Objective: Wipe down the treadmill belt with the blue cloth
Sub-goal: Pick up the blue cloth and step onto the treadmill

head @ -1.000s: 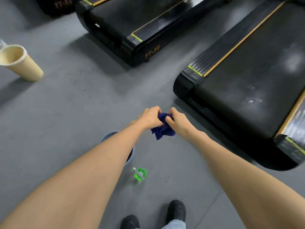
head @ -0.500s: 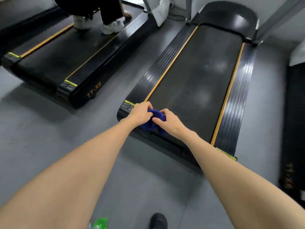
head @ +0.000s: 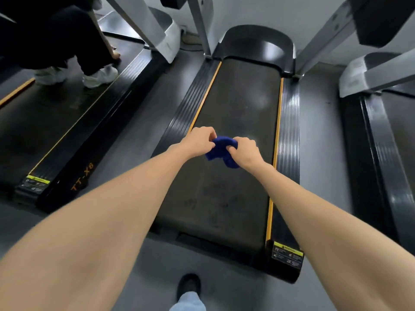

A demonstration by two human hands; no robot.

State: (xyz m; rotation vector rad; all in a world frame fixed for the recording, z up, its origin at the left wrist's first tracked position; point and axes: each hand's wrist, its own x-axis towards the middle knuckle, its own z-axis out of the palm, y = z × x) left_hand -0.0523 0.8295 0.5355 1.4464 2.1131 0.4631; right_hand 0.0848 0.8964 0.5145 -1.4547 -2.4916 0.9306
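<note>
A bunched blue cloth [head: 221,151] hangs in the air between my two hands, above the middle of the dark treadmill belt [head: 238,113]. My left hand [head: 199,140] pinches the cloth's left end with curled fingers. Its right end is gripped by my right hand [head: 244,151]. The belt runs away from me between two yellow-edged black side rails [head: 288,122]. Faint shoe prints mark the belt's near part [head: 213,205].
Another person's legs and white shoes [head: 98,76] stand on the treadmill at the left [head: 56,131]. A third treadmill [head: 386,140] lies at the right. Grey uprights [head: 323,39] rise at the belt's far end. My shoe [head: 188,286] is on the grey floor.
The view swung from the floor with a basin and green bottle to face the middle treadmill. Both hands kept hold of the cloth and now hover over the belt's middle.
</note>
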